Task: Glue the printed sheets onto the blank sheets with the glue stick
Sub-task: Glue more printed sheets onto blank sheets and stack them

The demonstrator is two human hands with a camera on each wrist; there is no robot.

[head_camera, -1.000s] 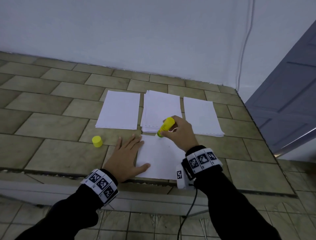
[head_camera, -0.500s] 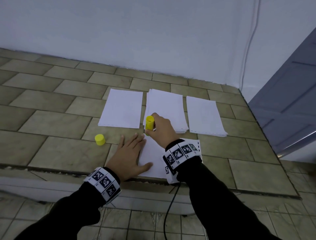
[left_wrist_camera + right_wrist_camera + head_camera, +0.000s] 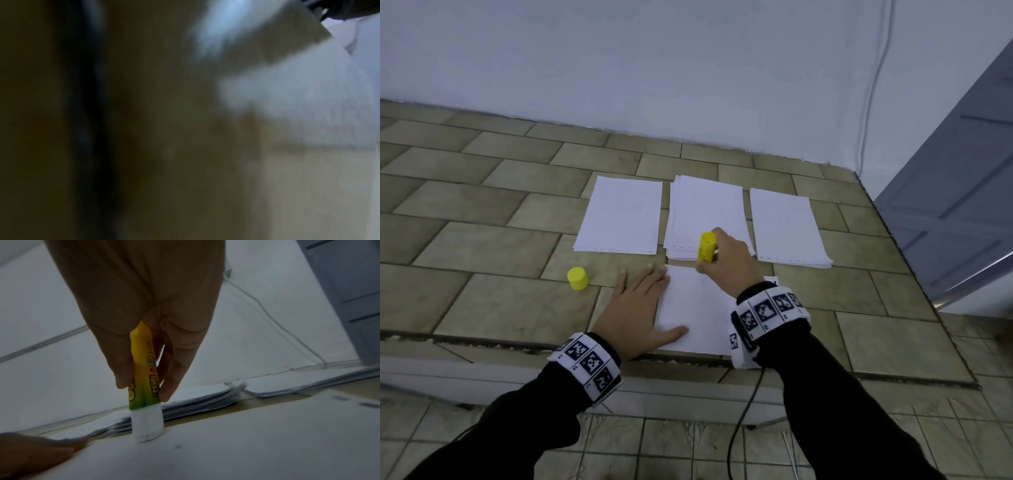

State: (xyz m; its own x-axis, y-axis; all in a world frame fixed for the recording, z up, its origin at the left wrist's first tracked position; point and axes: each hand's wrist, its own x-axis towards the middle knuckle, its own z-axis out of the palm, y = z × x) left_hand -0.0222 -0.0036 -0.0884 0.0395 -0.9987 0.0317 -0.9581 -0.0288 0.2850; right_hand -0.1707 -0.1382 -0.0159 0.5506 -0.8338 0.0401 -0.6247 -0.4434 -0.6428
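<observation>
A white sheet (image 3: 695,308) lies at the counter's front edge, and shows again in the right wrist view as the sheet (image 3: 246,443). My left hand (image 3: 640,305) lies flat on its left side, fingers straight. My right hand (image 3: 726,260) grips the uncapped yellow glue stick (image 3: 705,247) upright. In the right wrist view the glue stick (image 3: 144,386) has its white tip on the sheet's far edge. Behind stand a left paper stack (image 3: 621,216), a middle stack (image 3: 705,212) and a right stack (image 3: 786,228). The left wrist view is dark and blurred.
The yellow cap (image 3: 577,278) stands on the tiled counter (image 3: 482,240) left of my left hand. A white wall (image 3: 654,68) closes the back, with a thin cable (image 3: 873,85) running down it. A grey door (image 3: 962,171) is at the right.
The glue stick has swept left along the sheet's far edge and now sits near the middle of it, standing more upright. My left hand has stayed put.
</observation>
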